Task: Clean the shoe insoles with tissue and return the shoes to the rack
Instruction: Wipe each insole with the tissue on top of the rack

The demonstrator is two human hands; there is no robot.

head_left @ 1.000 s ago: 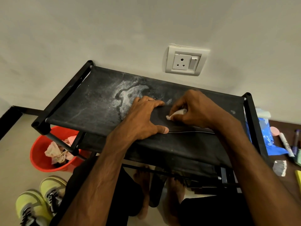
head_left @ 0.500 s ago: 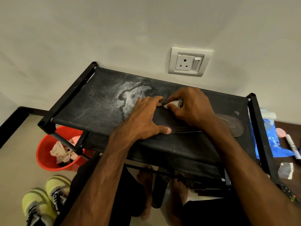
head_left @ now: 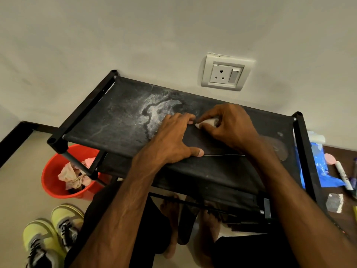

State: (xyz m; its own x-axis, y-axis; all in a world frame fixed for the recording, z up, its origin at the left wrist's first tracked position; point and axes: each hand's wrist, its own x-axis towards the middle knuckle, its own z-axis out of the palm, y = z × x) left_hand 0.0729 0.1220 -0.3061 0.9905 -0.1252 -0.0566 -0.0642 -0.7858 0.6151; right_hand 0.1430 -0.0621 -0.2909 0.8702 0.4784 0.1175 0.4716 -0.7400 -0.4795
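1. Head view, the room: the black rack (head_left: 119,120) stands against a pale wall. A white socket (head_left: 226,74) is set in that wall above the rack's far edge.
2. The rack's top shelf is dark fabric, dusty, with a whitish stain (head_left: 154,115) towards its far side.
3. Under the rack's left end sits a red bucket (head_left: 52,182) with crumpled pinkish paper (head_left: 73,176) inside.
4. On the floor in front of the rack's left end is a pair of yellow-green sneakers (head_left: 44,238), side by side.
5. Past the rack's right end, on a brown surface, lie a blue packet (head_left: 318,163) and a white marker (head_left: 342,175).
6. The dark insole (head_left: 278,147) lies flat on the rack's top shelf, right of the middle. Its rounded end shows past my right wrist, and its thin pale edge runs along the near side.
7. My left hand (head_left: 173,140) is spread flat on the insole's left end. The fingers are straight and pressing down, with the thumb lying along the near edge.
8. My right hand (head_left: 229,128) is curled, pinching a small white wad of tissue (head_left: 207,123) between thumb and fingers. The tissue's tip touches the insole just beside my left fingertips.
9. My two hands are almost touching at the far edge of the insole.
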